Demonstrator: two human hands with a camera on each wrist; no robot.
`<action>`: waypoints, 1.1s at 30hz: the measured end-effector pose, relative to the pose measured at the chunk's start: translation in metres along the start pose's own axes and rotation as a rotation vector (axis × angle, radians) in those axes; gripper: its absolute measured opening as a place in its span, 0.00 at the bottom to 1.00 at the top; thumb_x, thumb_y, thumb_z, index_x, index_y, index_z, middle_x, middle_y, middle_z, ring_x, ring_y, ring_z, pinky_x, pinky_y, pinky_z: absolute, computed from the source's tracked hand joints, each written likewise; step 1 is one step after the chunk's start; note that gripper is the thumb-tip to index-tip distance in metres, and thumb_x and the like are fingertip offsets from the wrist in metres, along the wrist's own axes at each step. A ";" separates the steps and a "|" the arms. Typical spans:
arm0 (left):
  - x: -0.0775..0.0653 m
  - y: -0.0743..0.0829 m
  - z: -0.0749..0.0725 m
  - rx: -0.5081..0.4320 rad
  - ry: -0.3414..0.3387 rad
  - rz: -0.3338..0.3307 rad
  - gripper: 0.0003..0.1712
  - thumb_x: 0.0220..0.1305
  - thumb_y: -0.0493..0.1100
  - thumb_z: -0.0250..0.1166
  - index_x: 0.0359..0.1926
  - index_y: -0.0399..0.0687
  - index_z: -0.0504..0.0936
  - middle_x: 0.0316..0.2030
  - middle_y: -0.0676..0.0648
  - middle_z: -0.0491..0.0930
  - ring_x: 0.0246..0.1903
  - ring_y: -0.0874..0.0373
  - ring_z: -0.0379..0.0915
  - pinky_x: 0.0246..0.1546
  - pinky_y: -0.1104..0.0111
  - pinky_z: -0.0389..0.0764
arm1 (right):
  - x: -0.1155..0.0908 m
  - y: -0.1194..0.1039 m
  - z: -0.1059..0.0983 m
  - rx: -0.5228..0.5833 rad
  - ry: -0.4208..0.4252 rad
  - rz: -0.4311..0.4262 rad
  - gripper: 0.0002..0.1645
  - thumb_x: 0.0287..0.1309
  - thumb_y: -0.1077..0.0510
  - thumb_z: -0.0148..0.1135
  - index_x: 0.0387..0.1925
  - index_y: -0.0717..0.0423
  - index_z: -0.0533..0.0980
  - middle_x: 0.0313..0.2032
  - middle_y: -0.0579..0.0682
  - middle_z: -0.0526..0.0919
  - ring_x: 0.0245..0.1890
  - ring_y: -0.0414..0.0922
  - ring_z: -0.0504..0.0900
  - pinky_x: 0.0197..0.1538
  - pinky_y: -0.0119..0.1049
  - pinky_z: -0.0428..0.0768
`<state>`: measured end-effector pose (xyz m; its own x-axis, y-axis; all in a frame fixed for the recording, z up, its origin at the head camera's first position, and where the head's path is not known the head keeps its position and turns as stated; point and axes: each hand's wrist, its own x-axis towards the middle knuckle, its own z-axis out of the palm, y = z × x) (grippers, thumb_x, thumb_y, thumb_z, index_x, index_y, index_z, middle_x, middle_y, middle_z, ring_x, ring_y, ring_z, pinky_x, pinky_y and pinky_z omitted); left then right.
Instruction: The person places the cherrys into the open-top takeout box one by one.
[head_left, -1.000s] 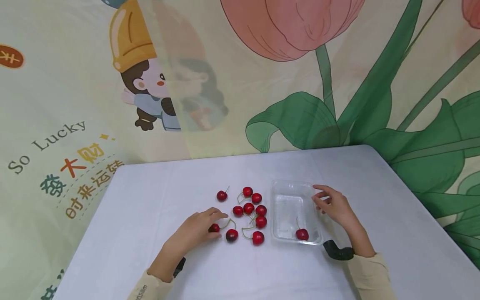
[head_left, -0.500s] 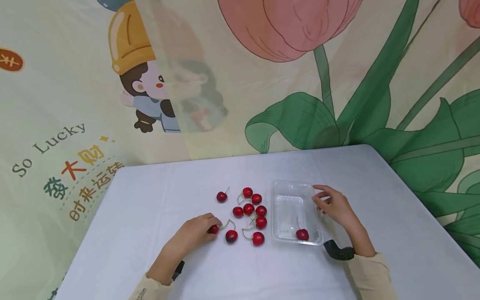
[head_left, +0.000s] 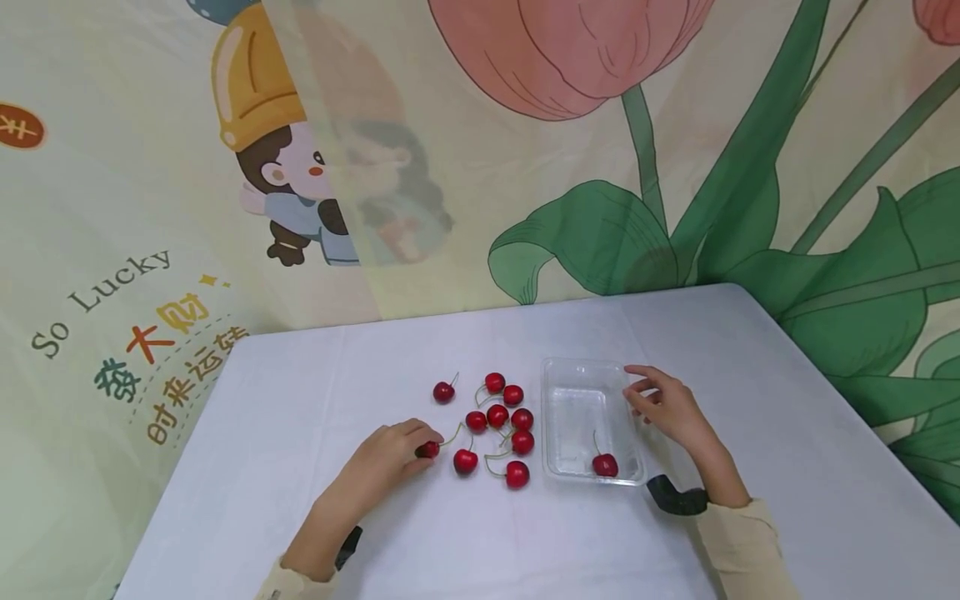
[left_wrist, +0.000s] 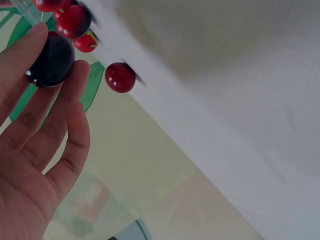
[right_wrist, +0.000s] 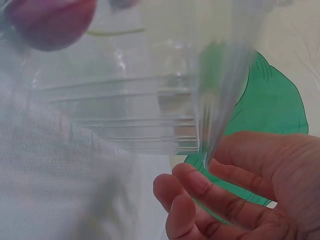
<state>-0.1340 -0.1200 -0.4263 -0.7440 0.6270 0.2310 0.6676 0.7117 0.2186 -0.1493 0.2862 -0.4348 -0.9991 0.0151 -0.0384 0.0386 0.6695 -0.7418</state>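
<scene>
My left hand (head_left: 384, 462) pinches a dark red cherry (left_wrist: 52, 62) between thumb and fingers, close over the white table, its green stem pointing right. Just right of those fingertips lies another cherry (head_left: 465, 462), its stem reaching up towards the held one's. At the right, my right hand (head_left: 667, 407) holds the upper right rim of a clear plastic box (head_left: 552, 429). The right wrist view has the fingers (right_wrist: 200, 181) at the box's corner. Inside the box, near its front, rests one cherry (head_left: 604, 465) with its stem up.
Several loose cherries (head_left: 497, 416) lie grouped between my left hand and the box. One cherry (head_left: 443, 392) sits apart at the back left. A white cloth covers the table (head_left: 300, 392), whose back edge meets a printed curtain (head_left: 420, 292).
My left fingers have closed round the cherry and moved it slightly up, away from me. The neighbouring cherry and its stem have shifted a little. My right hand stays at the box.
</scene>
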 end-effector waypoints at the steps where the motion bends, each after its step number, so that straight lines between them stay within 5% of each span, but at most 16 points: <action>1: 0.000 0.001 -0.002 -0.003 0.016 0.004 0.17 0.49 0.38 0.77 0.42 0.47 0.85 0.38 0.51 0.83 0.37 0.59 0.81 0.40 0.63 0.83 | 0.000 0.000 0.000 0.001 0.001 0.001 0.29 0.66 0.62 0.59 0.65 0.66 0.65 0.47 0.70 0.78 0.32 0.51 0.82 0.35 0.41 0.85; 10: 0.005 0.014 -0.018 -0.002 0.091 0.028 0.20 0.50 0.41 0.76 0.46 0.50 0.84 0.43 0.51 0.84 0.41 0.59 0.80 0.43 0.63 0.82 | 0.001 0.000 -0.001 0.002 0.008 -0.019 0.29 0.65 0.62 0.60 0.65 0.65 0.65 0.48 0.70 0.78 0.33 0.52 0.83 0.36 0.41 0.85; 18: 0.022 0.035 -0.025 -0.019 0.072 0.054 0.19 0.53 0.44 0.75 0.48 0.52 0.84 0.44 0.51 0.83 0.44 0.58 0.80 0.46 0.64 0.82 | 0.002 0.002 0.001 0.020 -0.006 -0.001 0.29 0.66 0.61 0.60 0.65 0.65 0.65 0.48 0.70 0.78 0.33 0.51 0.82 0.37 0.41 0.85; 28: 0.060 0.070 -0.009 -0.110 0.052 0.211 0.18 0.55 0.44 0.73 0.49 0.50 0.84 0.45 0.51 0.83 0.45 0.58 0.80 0.47 0.66 0.81 | 0.002 0.002 -0.001 0.038 -0.019 0.006 0.28 0.66 0.61 0.59 0.65 0.65 0.66 0.48 0.69 0.78 0.32 0.48 0.81 0.36 0.39 0.84; 33: 0.077 0.088 0.005 -0.116 0.099 0.233 0.17 0.57 0.44 0.73 0.48 0.49 0.84 0.44 0.50 0.83 0.43 0.58 0.81 0.46 0.69 0.81 | 0.002 0.001 0.000 0.036 -0.016 0.024 0.28 0.66 0.61 0.59 0.65 0.64 0.66 0.48 0.69 0.78 0.32 0.48 0.81 0.36 0.40 0.84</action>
<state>-0.1325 -0.0079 -0.3939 -0.5672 0.7315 0.3784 0.8236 0.5069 0.2544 -0.1515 0.2869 -0.4349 -0.9976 0.0185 -0.0670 0.0632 0.6419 -0.7641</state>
